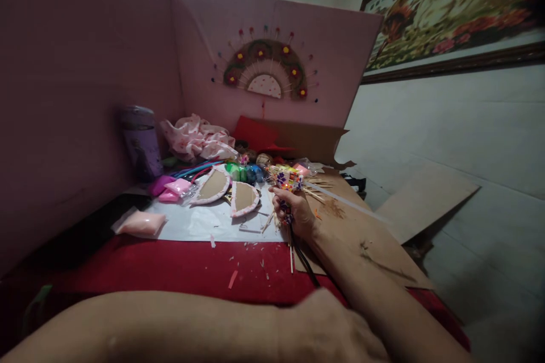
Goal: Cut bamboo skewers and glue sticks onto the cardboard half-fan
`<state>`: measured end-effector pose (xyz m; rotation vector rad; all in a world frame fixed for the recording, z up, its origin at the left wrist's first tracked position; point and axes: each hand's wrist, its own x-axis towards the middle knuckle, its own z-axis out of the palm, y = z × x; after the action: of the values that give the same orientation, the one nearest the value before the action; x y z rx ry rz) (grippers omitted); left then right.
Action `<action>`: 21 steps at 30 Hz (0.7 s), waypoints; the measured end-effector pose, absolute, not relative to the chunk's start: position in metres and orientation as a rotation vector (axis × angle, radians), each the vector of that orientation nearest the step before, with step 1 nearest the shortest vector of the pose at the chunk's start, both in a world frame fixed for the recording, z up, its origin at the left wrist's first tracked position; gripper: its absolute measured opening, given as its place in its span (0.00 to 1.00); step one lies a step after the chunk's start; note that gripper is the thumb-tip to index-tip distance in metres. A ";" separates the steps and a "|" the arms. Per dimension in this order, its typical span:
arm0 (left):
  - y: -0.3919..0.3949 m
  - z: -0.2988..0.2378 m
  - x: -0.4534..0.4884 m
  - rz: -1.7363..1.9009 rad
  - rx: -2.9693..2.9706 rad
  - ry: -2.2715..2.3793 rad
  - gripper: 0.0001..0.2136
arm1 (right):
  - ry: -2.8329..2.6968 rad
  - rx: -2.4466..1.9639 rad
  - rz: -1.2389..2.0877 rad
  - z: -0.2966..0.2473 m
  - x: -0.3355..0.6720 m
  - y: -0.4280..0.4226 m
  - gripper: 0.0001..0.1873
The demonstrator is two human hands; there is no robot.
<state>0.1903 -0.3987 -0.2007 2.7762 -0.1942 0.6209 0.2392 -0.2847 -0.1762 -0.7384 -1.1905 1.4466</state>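
My right hand is raised over the table's middle, its fingers closed around a dark piece with small purple flowers. Thin black cords trail from this piece toward me and pass behind my left hand. That hand lies across the bottom of the view, close and blurred, its fingers mostly hidden. Just beyond my right fingers is a cluster of pale sticks with purple and orange flowers. Two half-round cardboard pieces with pale pink padded edges, one left and one right, lie left of my right hand.
A red cloth covers the table, under a white sheet and cardboard. Around them are a purple tumbler, pink clay bags, crumpled fabric and scraps. A fan-shaped decoration hangs on the pink panel behind.
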 end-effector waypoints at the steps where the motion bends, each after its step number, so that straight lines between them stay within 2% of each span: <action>1: -0.393 -0.185 0.175 0.806 2.757 -0.061 0.06 | -1.193 -0.742 1.428 -0.175 0.239 -0.285 0.11; 4: -0.361 -0.148 0.134 1.386 2.558 0.500 0.05 | -1.210 -0.755 1.324 -0.174 0.238 -0.287 0.10; 7: -0.315 -0.139 0.099 1.741 2.329 1.036 0.04 | -1.244 -0.793 1.291 -0.175 0.236 -0.289 0.11; 12: -0.268 -0.168 0.069 1.704 2.173 1.233 0.04 | -1.334 -0.879 1.262 -0.179 0.236 -0.290 0.15; 21: -0.276 -0.183 0.068 1.610 2.073 1.230 0.08 | -1.403 -0.900 1.239 -0.187 0.239 -0.288 0.13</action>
<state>0.0680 -0.2763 -0.1830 2.0729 1.2297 1.6096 0.2389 -0.2879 -0.1873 -0.9002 -1.4029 1.2392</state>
